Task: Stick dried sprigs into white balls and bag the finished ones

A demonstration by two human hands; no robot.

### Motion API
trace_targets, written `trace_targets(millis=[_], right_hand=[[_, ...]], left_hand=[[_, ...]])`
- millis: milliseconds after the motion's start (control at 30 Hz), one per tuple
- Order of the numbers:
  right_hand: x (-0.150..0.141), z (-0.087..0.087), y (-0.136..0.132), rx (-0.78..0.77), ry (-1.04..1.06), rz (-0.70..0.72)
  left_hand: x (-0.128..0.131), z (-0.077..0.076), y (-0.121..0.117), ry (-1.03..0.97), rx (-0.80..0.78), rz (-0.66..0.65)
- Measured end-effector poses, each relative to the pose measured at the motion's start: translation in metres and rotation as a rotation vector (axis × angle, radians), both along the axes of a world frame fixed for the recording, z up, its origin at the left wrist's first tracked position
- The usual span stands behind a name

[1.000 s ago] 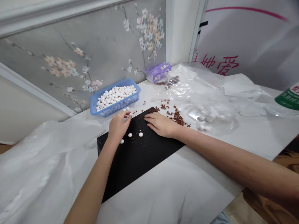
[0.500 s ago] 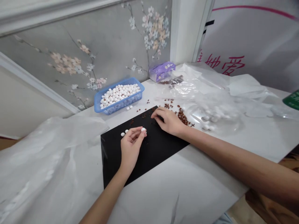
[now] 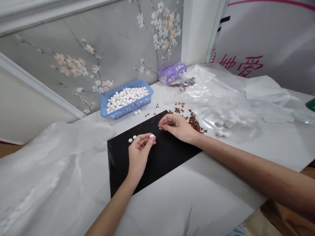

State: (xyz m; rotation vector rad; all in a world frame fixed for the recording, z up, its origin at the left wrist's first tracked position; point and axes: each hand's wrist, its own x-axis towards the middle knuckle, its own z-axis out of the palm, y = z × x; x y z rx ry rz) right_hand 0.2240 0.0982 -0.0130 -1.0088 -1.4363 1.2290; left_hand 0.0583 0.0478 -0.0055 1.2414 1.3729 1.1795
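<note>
Between the thumb and fingers of my left hand (image 3: 140,150) is a small white ball (image 3: 152,136), held above a black mat (image 3: 157,164). My right hand (image 3: 178,127) hovers over the mat's far right part, thumb and fingertips pinched together; whatever is between them is too small to make out. Two loose white balls (image 3: 132,139) lie on the mat just beyond my left hand. Small brown star-shaped pieces (image 3: 194,122) are heaped beside my right hand, and a few are scattered along the mat's far edge.
A blue basket (image 3: 126,109) full of white balls stands against the wall, with two balls in front of it. Clear plastic bags (image 3: 221,114), one holding white balls, spread over the right side. A purple packet (image 3: 172,73) sits at the back. White sheeting (image 3: 49,164) covers the left.
My right hand's thumb and fingertips have closed together, and the hand has shifted slightly. My left hand keeps its grip on the white ball. The view has moved slightly.
</note>
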Motion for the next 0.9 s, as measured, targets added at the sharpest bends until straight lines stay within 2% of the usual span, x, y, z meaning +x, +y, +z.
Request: trace_targets(millis=[100, 200, 333, 467, 533, 700, 900], right_hand=[[-0.003, 0.001, -0.002, -0.103, 0.02, 0.025], [-0.004, 0.006, -0.005, -0.271, 0.076, 0.044], [-0.002, 0.014, -0.01, -0.505, 0.203, 0.08], [0.001, 0.015, -0.009, -0.652, 0.322, 0.114], [0.002, 0.015, -0.008, -0.675, 0.347, 0.136], [0.001, 0.014, -0.009, -0.601, 0.319, 0.1], [-0.001, 0.017, -0.011, -0.66, 0.349, 0.028]], left_hand=[[-0.001, 0.0, -0.001, -0.003, -0.001, -0.001], [-0.001, 0.0, -0.001, 0.001, 0.002, -0.007], [0.0, 0.0, -0.001, 0.008, 0.005, -0.008], [0.0, 0.0, -0.001, 0.002, 0.001, -0.003], [0.0, 0.0, -0.001, 0.002, -0.003, -0.001], [0.0, 0.0, -0.001, 0.003, -0.009, 0.0], [0.0, 0.0, -0.001, 0.007, -0.004, -0.005]])
